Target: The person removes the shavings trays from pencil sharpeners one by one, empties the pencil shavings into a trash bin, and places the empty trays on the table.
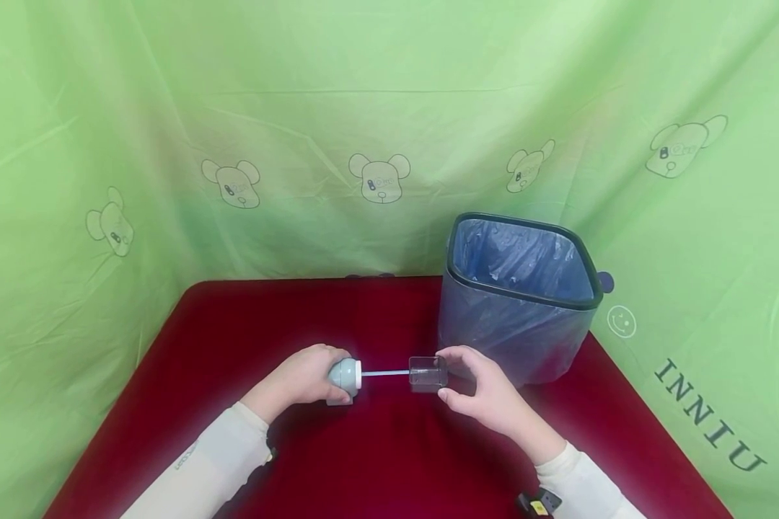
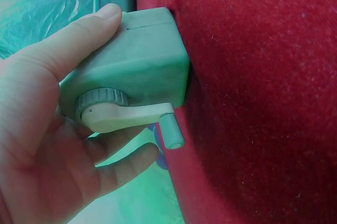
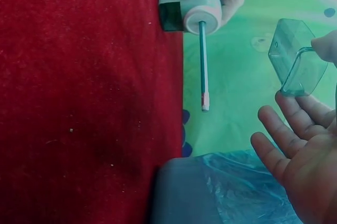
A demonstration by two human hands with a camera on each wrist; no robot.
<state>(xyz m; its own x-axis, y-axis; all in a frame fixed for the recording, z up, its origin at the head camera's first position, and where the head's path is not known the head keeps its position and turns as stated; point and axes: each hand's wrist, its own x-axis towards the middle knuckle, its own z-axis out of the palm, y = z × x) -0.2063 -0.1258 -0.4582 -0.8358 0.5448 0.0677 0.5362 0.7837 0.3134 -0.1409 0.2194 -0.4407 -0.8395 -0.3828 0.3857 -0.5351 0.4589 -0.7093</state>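
Observation:
My left hand point(image 1: 305, 375) grips a pale green hand-crank pencil sharpener point(image 2: 139, 50), thumb on one side of its body. The crank handle point(image 2: 131, 116) shows on its back, clear of the fingers. A pencil point(image 3: 204, 66) sticks out of the sharpener's round white front, its eraser end pointing towards my right hand point(image 1: 490, 389). Between thumb and fingertips, that hand pinches a clear plastic shavings drawer point(image 3: 295, 58) by its edges. In the right wrist view the drawer and pencil are apart. Whether shavings lie in the drawer is too unclear to tell.
A grey bin point(image 1: 506, 335) with a translucent liner and dark rim stands at the table's back right, just beyond my right hand. Dark red cloth covers the table point(image 1: 266, 317). Green curtains point(image 1: 389, 86) with printed bears hang behind and at both sides.

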